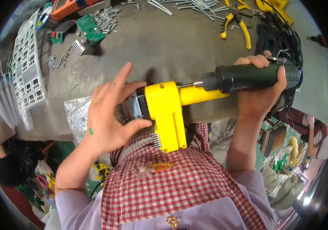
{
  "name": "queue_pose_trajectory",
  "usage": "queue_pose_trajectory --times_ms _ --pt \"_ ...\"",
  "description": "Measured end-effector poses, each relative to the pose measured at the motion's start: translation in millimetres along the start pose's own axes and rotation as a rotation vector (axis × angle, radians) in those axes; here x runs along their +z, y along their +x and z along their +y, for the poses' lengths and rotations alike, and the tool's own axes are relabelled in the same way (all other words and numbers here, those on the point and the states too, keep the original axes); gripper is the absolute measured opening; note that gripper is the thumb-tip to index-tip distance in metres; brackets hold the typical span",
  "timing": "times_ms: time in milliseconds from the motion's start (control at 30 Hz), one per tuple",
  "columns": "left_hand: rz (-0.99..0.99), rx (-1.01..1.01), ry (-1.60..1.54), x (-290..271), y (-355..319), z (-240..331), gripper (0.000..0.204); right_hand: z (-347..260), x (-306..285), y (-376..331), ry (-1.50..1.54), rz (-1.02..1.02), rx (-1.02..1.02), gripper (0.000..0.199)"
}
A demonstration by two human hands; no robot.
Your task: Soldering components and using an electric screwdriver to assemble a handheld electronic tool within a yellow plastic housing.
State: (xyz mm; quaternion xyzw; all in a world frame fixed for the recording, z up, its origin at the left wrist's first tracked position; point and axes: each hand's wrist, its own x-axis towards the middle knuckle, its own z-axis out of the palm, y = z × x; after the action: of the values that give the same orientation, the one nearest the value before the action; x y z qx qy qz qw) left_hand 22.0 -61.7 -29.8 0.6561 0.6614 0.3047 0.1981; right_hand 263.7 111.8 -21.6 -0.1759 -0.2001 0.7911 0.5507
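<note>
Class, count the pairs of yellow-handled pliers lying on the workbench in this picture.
1. One pair of yellow-handled pliers lies near the far edge of the grey workbench, beside the black cable coil. Other yellow items at the top right could hide more.

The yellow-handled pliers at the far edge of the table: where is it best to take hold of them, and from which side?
Probably by the two yellow handles of the yellow-handled pliers, from the near side: they splay toward the person, lying flat and uncovered, while the jaws point away.

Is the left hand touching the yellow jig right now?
Touching. The head view shows the left hand with its thumb pressed against the yellow jig at its left edge.
</note>
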Motion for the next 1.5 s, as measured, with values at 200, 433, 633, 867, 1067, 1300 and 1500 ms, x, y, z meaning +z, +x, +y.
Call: queue_pose_trajectory --times_ms 200,433,633,867,1067,1300,1500 --pt "-0.059 -0.054 -0.054 -2 4 -4 0.109 9 -10 5 0.090 0.064 -0.022 0.038" --pt "-0.002 0.076 -0.040 2 0 -8 0.105 14 -15 3 -0.014 0.044 -0.122 0.039" --pt "-0.061 0.013 -0.030 -4 2 -4 0.095 14 -18 8 0.055 0.005 -0.066 0.044" --pt "-0.756 -0.285 -0.067 -43 31 12 0.064 18 -14 3 0.216 0.025 0.128 0.049" --pt "-0.842 -0.229 -0.182 -33 27 7 0.069 20 3 9 0.040 0.128 0.159 0.044" --pt "-0.623 -0.046 -0.098 -21 16 2 0.074 27 -6 17 0.086 0.068 0.172 0.042" --pt "-0.615 -0.035 -0.117 -24 19 -3 0.077 36 -1 15 0.125 0.078 0.089 0.043"
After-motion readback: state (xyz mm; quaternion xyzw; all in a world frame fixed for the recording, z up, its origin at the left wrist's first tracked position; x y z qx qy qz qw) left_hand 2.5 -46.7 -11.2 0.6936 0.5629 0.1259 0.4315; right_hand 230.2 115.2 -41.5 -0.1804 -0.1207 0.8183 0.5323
